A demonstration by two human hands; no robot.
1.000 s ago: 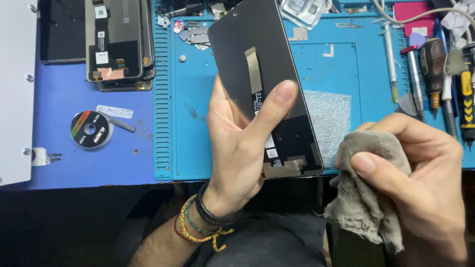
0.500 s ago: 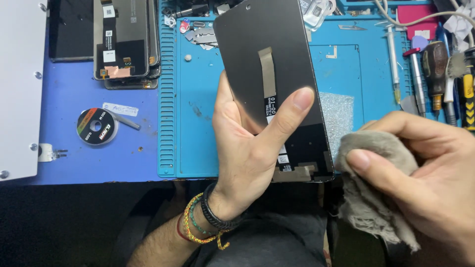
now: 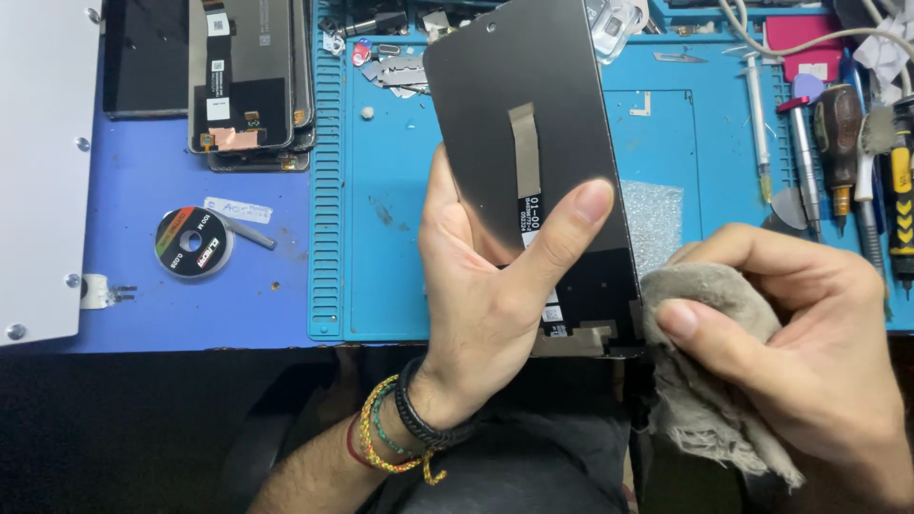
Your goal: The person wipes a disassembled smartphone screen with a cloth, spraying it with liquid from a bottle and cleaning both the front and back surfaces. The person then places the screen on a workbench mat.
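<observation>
My left hand [image 3: 495, 286] grips a dark phone screen panel [image 3: 519, 105] by its lower half, back side up, with a brown ribbon strip down its middle. The thumb lies across the panel and the panel tilts up over the blue work mat [image 3: 400, 247]. My right hand [image 3: 809, 352] is closed on a crumpled grey cloth [image 3: 705, 400], held just right of the panel's lower right corner. Whether the cloth touches the panel's edge is unclear.
A stack of phone screens [image 3: 252, 86] lies at the back left. A small round spool [image 3: 193, 242] sits on the blue surface. Screwdrivers and tools [image 3: 843, 143] line the right edge. A white panel [image 3: 38, 171] covers the far left.
The view has shifted, so the bench items sit lower in frame. My left hand has kept its grip on the panel; my right hand with the cloth stays beside the lower right corner.
</observation>
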